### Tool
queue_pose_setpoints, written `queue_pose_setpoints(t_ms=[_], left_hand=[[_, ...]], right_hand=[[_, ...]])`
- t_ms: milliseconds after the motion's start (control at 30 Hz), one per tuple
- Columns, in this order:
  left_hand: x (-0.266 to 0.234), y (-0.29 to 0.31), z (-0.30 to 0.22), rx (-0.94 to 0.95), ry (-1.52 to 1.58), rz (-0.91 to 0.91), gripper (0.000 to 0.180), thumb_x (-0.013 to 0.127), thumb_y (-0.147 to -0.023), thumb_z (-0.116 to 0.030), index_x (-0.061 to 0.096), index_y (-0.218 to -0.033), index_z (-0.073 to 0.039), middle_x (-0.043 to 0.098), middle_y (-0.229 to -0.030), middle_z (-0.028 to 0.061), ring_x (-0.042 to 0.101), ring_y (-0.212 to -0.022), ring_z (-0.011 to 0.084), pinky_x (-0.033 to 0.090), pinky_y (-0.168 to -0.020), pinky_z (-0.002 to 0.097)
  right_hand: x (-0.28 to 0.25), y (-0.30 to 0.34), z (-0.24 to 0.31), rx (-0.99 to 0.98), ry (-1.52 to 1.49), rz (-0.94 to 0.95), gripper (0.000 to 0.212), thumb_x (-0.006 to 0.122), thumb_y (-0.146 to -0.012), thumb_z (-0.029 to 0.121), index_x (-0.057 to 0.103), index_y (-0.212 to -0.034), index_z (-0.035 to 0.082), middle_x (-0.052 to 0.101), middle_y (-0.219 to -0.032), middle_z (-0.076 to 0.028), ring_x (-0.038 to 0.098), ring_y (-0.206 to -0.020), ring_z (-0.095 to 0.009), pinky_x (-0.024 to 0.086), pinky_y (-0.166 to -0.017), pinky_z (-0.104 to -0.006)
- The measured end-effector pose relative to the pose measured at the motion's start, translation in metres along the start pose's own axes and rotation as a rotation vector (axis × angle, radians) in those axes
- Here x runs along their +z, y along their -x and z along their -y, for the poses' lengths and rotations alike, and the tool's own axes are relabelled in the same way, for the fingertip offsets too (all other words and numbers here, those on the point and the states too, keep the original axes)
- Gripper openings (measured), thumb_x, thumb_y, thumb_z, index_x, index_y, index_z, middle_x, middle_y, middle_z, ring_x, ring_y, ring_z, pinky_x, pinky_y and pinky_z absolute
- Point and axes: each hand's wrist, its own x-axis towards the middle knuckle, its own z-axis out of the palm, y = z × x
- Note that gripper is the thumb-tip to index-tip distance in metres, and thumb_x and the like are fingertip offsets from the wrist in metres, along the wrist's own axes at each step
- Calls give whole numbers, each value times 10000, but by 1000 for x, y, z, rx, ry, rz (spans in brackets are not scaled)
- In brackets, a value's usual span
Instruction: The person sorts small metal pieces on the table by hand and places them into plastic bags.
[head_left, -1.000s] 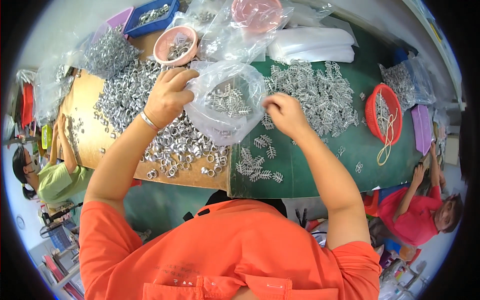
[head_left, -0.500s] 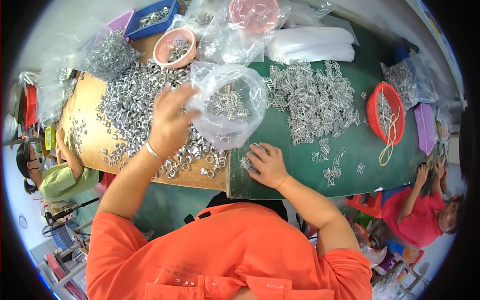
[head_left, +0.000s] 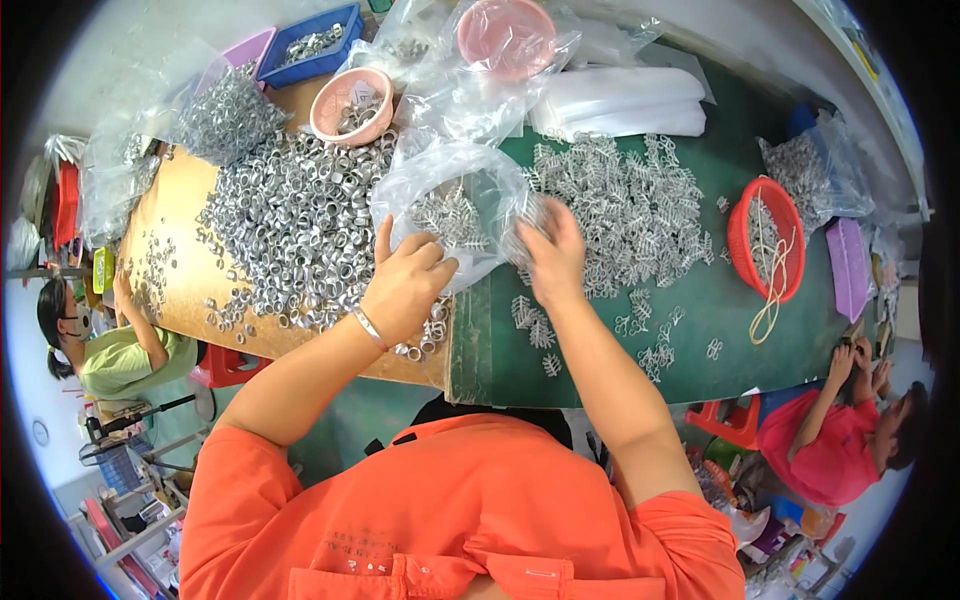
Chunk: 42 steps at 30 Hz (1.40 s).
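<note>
Head view: the left hand (head_left: 408, 285) has its outer finger straight and the others bent at the near rim of a clear plastic bag (head_left: 440, 162); whether they pinch it, I cannot tell. Farther on, the blurred right hand (head_left: 555, 245) bends its fingers at the bag's right rim, its grip too smeared to tell. The bag lies on the worktop (head_left: 600, 365), leaf-shaped pieces (head_left: 450, 218) inside, between heaped metal rings (head_left: 300, 225) and a leaf-shaped pile (head_left: 630, 205).
</note>
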Motion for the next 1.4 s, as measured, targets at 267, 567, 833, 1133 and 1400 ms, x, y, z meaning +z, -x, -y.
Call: queue_pose_setpoints(t_ms=[267, 567, 833, 1133, 1400], left_hand=[[-9, 9, 41, -185, -68, -106, 258, 526, -702, 17, 657, -869, -129, 611, -838, 12, 565, -981, 208, 181, -1026, 539], [8, 34, 31, -237, 19, -112, 257, 543, -693, -28, 650, -905, -125, 589, -920, 21, 534, -1030, 206, 156, -1004, 588], [24, 38, 16, -299, 155, -2, 298, 588, -674, -78, 607, -967, -135, 557, -950, 56, 474, -1115, 233, 174, -991, 639], [46, 36, -3, -299, 207, -331, 45, 595, -595, -101, 615, -634, -93, 533, -784, 68, 486, -1014, 270, 123, -1056, 638], [95, 25, 8, -332, 93, -524, 94, 572, -601, -161, 650, -581, -113, 542, -695, 43, 505, -858, 263, 83, -1043, 665]], right_hand=[[-5, -28, 33, -395, 805, 414, 397, 677, -732, 215, 584, -1069, 27, 588, -1070, -161, 563, -997, -294, 434, -877, -363], [-93, 70, 8, -663, 1260, 1139, 516, 716, -676, 379, 581, -1116, 145, 457, -1277, -126, 373, -1219, -364, 315, -996, -509], [-89, 46, -23, -661, 1173, 468, 251, 733, -611, 93, 644, -844, 74, 554, -980, -137, 546, -882, -327, 467, -753, -405], [35, -7, 22, -337, 1006, 292, 423, 572, -850, 271, 569, -1107, -65, 635, -1011, -160, 594, -872, -257, 443, -807, -374], [46, 10, 60, -470, 1616, 712, 560, 552, -860, 362, 375, -1317, 90, 424, -1297, -219, 415, -1160, -415, 311, -1009, -430]])
